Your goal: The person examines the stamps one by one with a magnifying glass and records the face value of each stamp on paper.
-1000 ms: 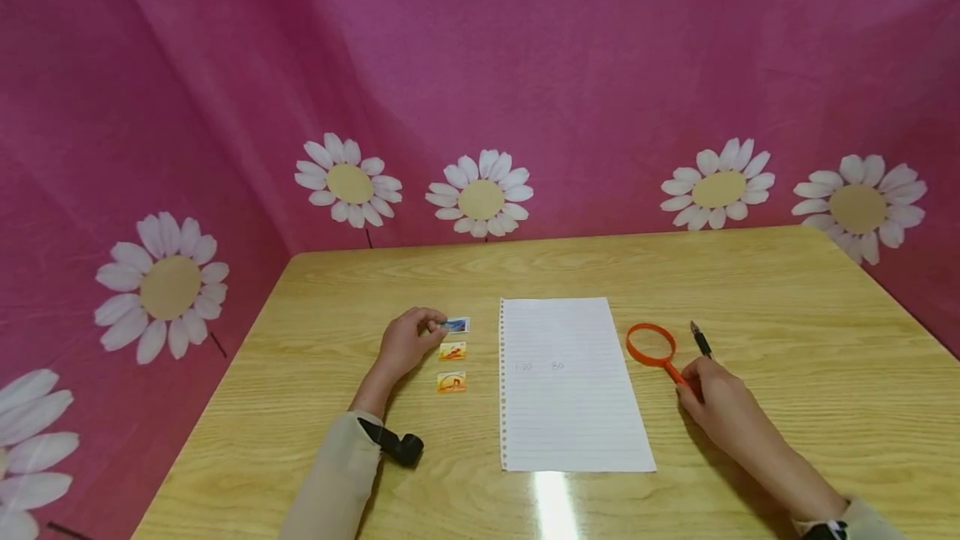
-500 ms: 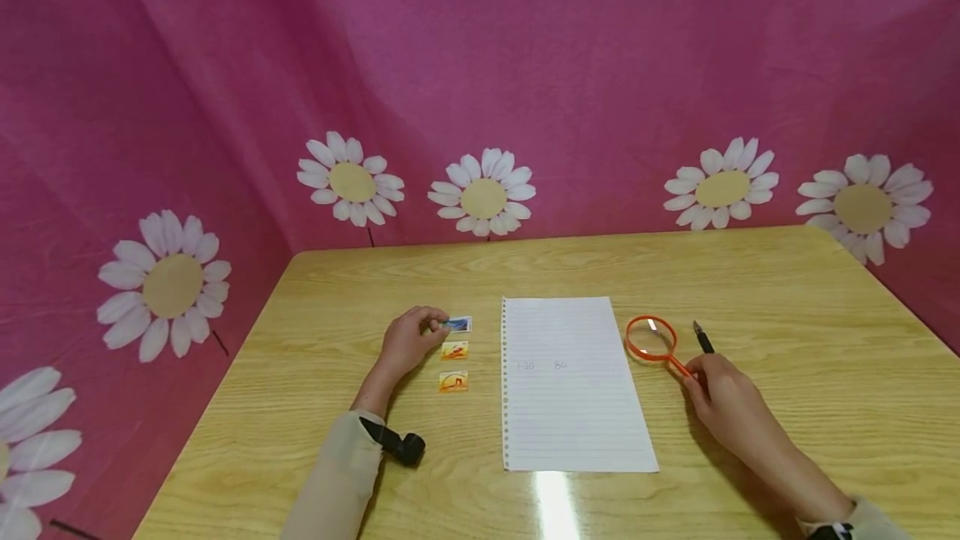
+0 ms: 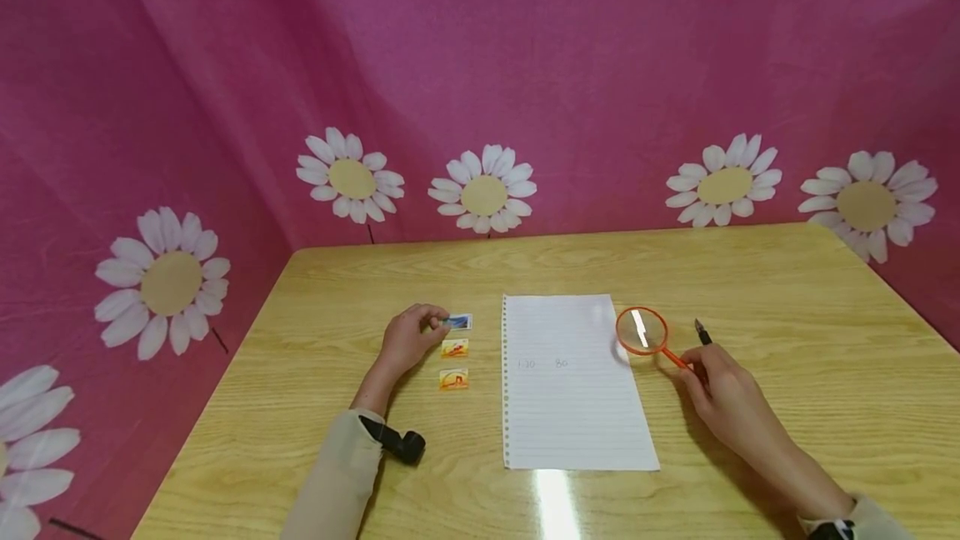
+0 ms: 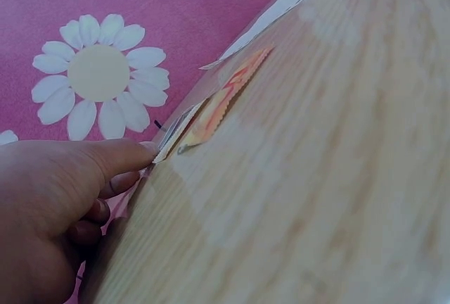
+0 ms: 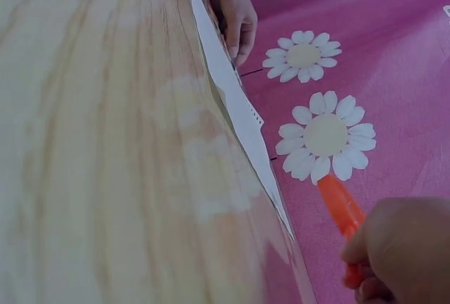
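Note:
In the head view my left hand (image 3: 410, 342) is at the left end of a blue postage stamp (image 3: 460, 322), its thumb and fingertips pinching the edge. Two yellow-and-red stamps lie in a column below it: an upper stamp (image 3: 454, 348) and a lower stamp (image 3: 453, 379). The left wrist view shows the thumb tip right on the corner of the nearest held stamp (image 4: 172, 135). My right hand (image 3: 731, 394) grips the handle of an orange magnifying glass (image 3: 679, 361). Its round lens is raised over the right edge of a lined sheet (image 3: 573, 423), casting a shadow there.
Faint handwritten figures, one reading 80, mark the sheet between the hands. A black pen (image 3: 702, 332) lies beyond my right hand, partly hidden by it. A pink cloth (image 3: 585, 90) with printed daisies hangs behind the wooden table (image 3: 360, 273).
My right hand has lifted the magnifying glass off the table and swung its lens left, over the sheet's right edge. The left hand stays at the blue stamp.

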Available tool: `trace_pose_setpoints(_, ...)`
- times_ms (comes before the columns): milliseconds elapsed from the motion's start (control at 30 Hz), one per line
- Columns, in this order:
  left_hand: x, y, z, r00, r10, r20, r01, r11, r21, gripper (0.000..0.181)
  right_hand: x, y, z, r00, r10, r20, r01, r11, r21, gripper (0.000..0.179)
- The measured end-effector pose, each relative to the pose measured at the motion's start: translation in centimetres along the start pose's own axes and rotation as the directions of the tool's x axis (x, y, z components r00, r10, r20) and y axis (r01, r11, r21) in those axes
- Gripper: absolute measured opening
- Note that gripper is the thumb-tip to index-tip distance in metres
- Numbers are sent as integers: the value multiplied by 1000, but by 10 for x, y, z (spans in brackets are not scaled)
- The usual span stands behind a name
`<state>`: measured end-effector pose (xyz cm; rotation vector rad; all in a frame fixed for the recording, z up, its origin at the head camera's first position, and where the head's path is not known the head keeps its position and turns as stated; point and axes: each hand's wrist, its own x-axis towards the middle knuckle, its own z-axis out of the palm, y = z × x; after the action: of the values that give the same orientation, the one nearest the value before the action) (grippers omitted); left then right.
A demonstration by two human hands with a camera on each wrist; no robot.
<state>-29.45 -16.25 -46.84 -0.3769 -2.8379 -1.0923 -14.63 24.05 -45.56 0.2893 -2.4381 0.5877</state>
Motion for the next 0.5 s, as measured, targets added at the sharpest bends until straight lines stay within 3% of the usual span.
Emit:
trace_pose_setpoints(300,0,1,-1,1000,-4,6,4,1000,4,18,1,1,4,999,-20,-37,24,992,128,31)
trace_pose_setpoints(500,0,2,-1,1000,-15,10,15,1000,2,19,1,0,6,999,-42,-27,46,988,150,32)
